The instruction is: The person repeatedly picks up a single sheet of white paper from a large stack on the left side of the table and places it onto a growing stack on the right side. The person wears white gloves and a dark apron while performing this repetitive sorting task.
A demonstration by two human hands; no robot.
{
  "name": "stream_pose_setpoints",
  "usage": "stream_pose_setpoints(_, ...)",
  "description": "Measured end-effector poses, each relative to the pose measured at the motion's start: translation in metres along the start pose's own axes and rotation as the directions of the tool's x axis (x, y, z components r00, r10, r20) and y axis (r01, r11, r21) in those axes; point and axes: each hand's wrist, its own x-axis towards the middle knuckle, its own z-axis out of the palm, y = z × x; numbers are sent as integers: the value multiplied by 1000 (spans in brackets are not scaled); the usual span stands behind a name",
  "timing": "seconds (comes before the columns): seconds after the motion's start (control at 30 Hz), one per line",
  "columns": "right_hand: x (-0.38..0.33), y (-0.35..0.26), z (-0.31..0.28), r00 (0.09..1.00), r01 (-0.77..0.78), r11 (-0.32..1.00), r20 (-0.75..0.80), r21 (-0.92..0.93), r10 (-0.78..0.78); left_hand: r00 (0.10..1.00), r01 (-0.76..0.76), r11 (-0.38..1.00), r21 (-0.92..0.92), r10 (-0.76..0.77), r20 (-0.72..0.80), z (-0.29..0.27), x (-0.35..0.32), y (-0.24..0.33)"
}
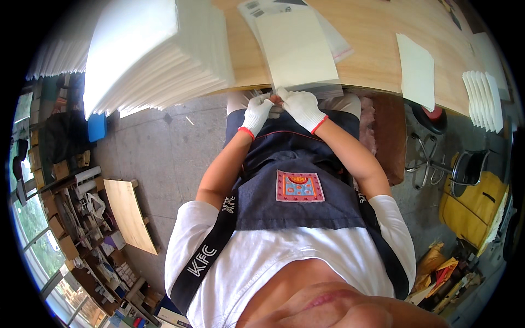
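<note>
My left hand (259,113) and my right hand (299,106) wear white knit gloves with red cuffs. They meet at the table's near edge, above my lap. Bare fingertips show, pinched together, and what lies between them is too small to make out. Just beyond the fingers, a cream rectangular sheet or card (298,48) rests on the table, with a clear plastic sleeve (324,88) showing along its near edge. Partly beneath it is a white printed plastic packet (333,34). A dark apron (273,150) with a colourful square patch covers my front.
A tall stack of white sheets (158,60) stands on the wooden table (372,49) at left. Cream sheets (416,71) and a fanned white pile (482,98) lie at right, overhanging the edge. Behind me are a wooden board (130,213), a chair (469,169) and cluttered shelves.
</note>
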Motion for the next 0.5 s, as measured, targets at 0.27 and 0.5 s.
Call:
stream_pose_setpoints(0.27,-100,134,-9,502,150,-99,11,984,865,996,-76,993,91,79,-34,-11,-16,-5)
stream_pose_setpoints(0.5,-219,177,33,614,-598,757,458,-262,643,334,-525,-108,844,886,321,-19,-11,3)
